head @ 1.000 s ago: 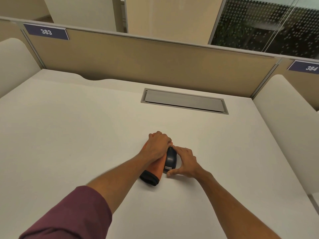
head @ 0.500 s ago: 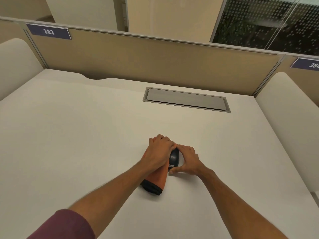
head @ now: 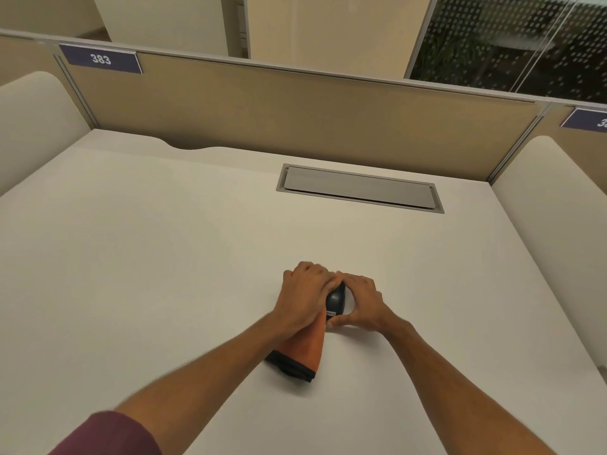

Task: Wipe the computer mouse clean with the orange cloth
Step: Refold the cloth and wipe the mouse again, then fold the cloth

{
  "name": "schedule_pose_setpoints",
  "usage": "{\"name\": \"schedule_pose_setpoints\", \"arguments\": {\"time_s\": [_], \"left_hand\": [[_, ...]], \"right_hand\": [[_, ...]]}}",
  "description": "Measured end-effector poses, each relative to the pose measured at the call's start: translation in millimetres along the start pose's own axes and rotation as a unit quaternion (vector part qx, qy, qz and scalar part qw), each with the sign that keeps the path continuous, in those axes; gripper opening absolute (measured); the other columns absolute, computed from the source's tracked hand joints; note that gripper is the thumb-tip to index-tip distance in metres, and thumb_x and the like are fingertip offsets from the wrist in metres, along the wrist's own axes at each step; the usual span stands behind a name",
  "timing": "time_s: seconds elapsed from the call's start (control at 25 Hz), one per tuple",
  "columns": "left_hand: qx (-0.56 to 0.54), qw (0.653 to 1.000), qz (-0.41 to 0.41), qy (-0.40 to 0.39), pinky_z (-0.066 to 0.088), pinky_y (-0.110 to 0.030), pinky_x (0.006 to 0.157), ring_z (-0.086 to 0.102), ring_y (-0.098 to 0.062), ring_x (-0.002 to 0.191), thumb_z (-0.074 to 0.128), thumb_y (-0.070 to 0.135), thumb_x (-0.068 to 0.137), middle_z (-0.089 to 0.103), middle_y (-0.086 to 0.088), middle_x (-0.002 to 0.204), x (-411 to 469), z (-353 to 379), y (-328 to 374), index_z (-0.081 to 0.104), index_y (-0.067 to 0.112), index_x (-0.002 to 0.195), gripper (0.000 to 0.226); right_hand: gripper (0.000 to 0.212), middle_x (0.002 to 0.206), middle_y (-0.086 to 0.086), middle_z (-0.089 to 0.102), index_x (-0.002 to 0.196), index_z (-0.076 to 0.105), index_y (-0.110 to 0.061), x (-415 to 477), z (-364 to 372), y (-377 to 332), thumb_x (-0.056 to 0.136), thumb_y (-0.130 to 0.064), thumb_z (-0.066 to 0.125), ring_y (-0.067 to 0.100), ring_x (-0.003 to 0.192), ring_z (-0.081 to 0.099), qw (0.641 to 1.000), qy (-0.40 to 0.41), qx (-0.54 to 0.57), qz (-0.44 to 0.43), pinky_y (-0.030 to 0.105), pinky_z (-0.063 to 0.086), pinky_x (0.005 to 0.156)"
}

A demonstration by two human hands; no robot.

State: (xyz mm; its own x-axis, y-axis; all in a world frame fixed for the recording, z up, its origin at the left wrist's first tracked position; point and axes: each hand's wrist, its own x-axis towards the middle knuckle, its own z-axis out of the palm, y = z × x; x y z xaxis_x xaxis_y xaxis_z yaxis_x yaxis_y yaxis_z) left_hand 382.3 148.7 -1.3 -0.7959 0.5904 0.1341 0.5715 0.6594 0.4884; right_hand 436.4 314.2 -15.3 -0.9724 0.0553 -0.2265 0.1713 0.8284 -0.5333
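Observation:
A dark computer mouse (head: 335,300) rests on the white desk (head: 147,257), near the middle front. My right hand (head: 359,302) grips its right side, thumb at the near end. My left hand (head: 307,297) presses the orange cloth (head: 303,351) onto the left and top of the mouse. The cloth has a black edge and trails back toward me under my left wrist. Most of the mouse is hidden by both hands.
A grey cable hatch (head: 359,188) is set into the desk behind the hands. A tan partition (head: 295,110) with a "383" label (head: 101,59) closes the back. Rounded white dividers stand at the left (head: 29,123) and right (head: 555,192).
My left hand with the cloth has slid slightly forward over the mouse. The right hand keeps its hold. The camera view shifted a little to the left.

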Motion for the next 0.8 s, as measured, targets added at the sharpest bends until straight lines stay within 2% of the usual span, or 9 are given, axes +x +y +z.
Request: {"name": "schedule_pose_setpoints", "arguments": {"time_s": [0.12,0.24,0.4,0.48,0.56,0.68,0.8], "left_hand": [[0.024,0.999,0.028,0.039,0.037,-0.037,0.092,0.048,-0.019,0.120,0.035,0.041,0.099,0.063,0.009,0.120,-19,12,0,0.063,0.030,0.121,0.037],[0.040,0.998,0.004,0.041,0.038,-0.039,0.096,0.047,-0.020,0.122,0.041,0.036,0.100,0.062,0.007,0.124,-10,16,1,0.061,0.029,0.123,0.031],[0.038,0.997,-0.060,0.016,0.036,-0.040,0.097,0.046,-0.019,0.121,0.037,0.037,0.103,0.062,0.006,0.124,11,17,-2,0.062,0.028,0.121,0.033],[-0.014,0.994,-0.105,0.008,0.039,-0.041,0.094,0.052,-0.020,0.116,0.042,0.036,0.101,0.066,0.004,0.118,23,12,-7,0.067,0.025,0.113,0.030],[-0.114,0.985,-0.129,0.024,0.044,-0.042,0.096,0.059,-0.020,0.111,0.048,0.032,0.099,0.069,0.000,0.114,30,7,-14,0.070,0.021,0.111,0.028],[-0.224,0.969,-0.103,0.032,0.043,-0.032,0.103,0.058,-0.017,0.114,0.051,0.029,0.099,0.067,-0.002,0.123,23,-4,-17,0.066,0.017,0.122,0.029],[-0.317,0.944,-0.079,0.035,0.042,-0.023,0.102,0.057,-0.011,0.113,0.055,0.027,0.098,0.065,0.002,0.124,13,-14,-16,0.065,0.021,0.124,0.028]], "right_hand": [[0.106,0.149,-0.005,0.035,0.146,0.028,-0.024,-1,-1,-2,0.059,-0.057,0.081,0.021,0.138,0.026,1.000,0.001,-0.003,-0.007,0.039,0.024,0.111],[0.105,0.148,-0.006,0.037,0.145,0.030,-0.026,-1,0,-1,0.058,-0.058,0.081,0.020,0.137,0.028,1.000,0.000,0.004,-0.005,0.037,0.024,0.110],[0.110,0.147,-0.007,0.038,0.145,0.028,-0.027,1,2,2,0.055,-0.064,0.079,0.021,0.136,0.029,1.000,-0.006,0.001,0.004,0.039,0.026,0.109],[0.111,0.149,-0.005,0.035,0.146,0.027,-0.025,2,1,3,0.056,-0.064,0.079,0.022,0.137,0.026,1.000,-0.007,-0.008,0.009,0.042,0.026,0.110],[0.110,0.150,-0.004,0.034,0.146,0.025,-0.023,1,0,1,0.058,-0.060,0.080,0.022,0.138,0.024,1.000,-0.007,-0.012,0.009,0.043,0.025,0.110],[0.109,0.151,-0.004,0.032,0.146,0.024,-0.024,0,0,0,0.059,-0.060,0.079,0.022,0.139,0.023,1.000,-0.007,-0.013,0.007,0.042,0.024,0.111],[0.111,0.152,-0.003,0.031,0.146,0.023,-0.025,1,2,2,0.057,-0.065,0.077,0.022,0.139,0.024,1.000,-0.016,-0.020,0.009,0.042,0.024,0.112]]}}
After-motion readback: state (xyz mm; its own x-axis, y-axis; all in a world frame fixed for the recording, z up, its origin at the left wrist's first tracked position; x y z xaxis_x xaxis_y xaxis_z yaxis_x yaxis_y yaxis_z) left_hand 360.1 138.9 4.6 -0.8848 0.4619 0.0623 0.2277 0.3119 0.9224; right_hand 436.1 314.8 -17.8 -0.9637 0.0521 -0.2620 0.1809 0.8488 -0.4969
